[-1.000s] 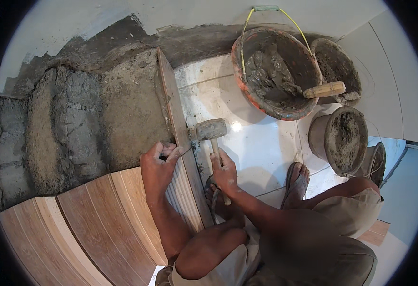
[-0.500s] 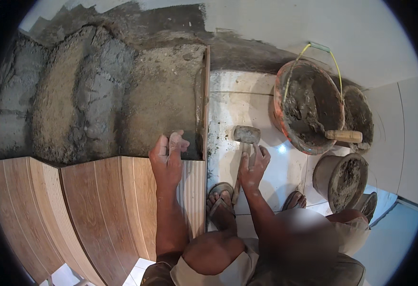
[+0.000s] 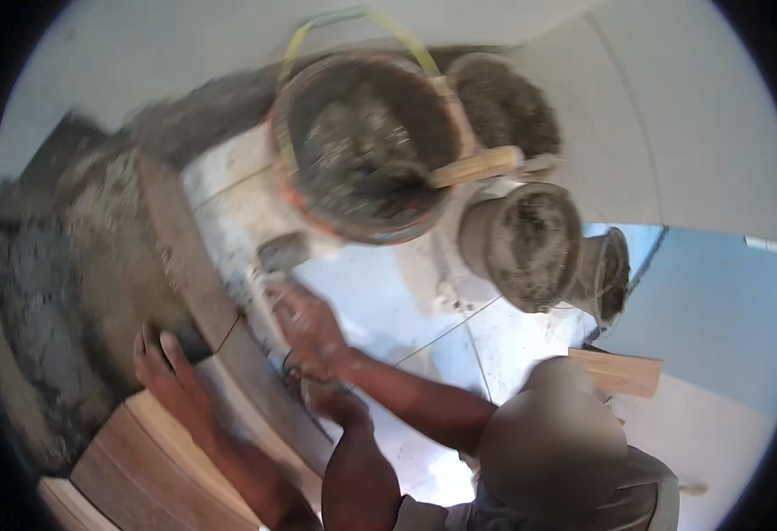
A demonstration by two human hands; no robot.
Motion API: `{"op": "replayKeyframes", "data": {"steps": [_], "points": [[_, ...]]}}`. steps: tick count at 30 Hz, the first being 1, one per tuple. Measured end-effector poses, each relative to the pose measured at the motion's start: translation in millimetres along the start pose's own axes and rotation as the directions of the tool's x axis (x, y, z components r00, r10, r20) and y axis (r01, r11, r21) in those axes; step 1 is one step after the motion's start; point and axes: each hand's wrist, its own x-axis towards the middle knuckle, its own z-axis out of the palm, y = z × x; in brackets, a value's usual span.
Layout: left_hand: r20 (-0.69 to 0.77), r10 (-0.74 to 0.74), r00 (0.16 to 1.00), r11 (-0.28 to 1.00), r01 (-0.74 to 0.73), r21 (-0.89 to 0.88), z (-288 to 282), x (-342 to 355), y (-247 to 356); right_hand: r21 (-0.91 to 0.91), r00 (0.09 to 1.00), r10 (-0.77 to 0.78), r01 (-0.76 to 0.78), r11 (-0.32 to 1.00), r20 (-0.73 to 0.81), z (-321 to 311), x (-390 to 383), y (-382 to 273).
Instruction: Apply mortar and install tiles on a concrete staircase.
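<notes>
My left hand, fingers stretched out, is at the far edge of the wood-look tile, beside the bare patch of mortar. It holds nothing that I can see. In my right hand is a mallet; its dark block-shaped head points away from me over the white floor tiles. Fingers and motion blur hide much of the handle. A narrow wood-look edging strip runs between the mortar patch and the white floor, left of the mallet.
Ahead stands an orange-rimmed bucket of wet mortar, a wooden-handled tool across its rim. Behind it is another mortar-filled container. To the right are a grey bucket and a smaller container. A wood-look piece lies farther right.
The view has swung right, so the buckets appear farther left and closer. My left hand's bent fingers have straightened. The mallet stays in my right hand, now nearer the edging strip.
</notes>
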Motion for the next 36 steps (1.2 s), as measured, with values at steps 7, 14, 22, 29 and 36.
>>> {"op": "replayKeyframes", "data": {"steps": [7, 14, 22, 29, 36], "points": [[0.312, 0.101, 0.945, 0.652, -0.299, 0.696, 7, -14, 5, 0.124, 0.999, -0.043, 0.04, 0.992, 0.022, -80, -35, -11], [0.728, -0.257, 0.635, 0.328, -0.652, 0.684, -46, -12, 78, -0.261, 0.945, -0.322, 0.297, 0.918, -0.056, -340, -109, -61], [0.79, 0.204, 0.578, 0.073, -0.814, 0.576, -51, -90, 378, -0.398, 0.846, -0.333, 0.159, 0.903, -0.417, -542, -273, -42], [0.849, 0.321, 0.419, 0.001, -0.897, 0.442, -50, -88, 263, -0.29, 0.813, 0.247, -0.446, 0.847, -0.528, -587, -430, 85], [0.421, 0.9, 0.117, -0.005, -0.961, 0.278, -33, -9, 289, -0.107, 0.761, 0.201, -0.335, 0.936, -0.617, -522, -402, 169]]}}
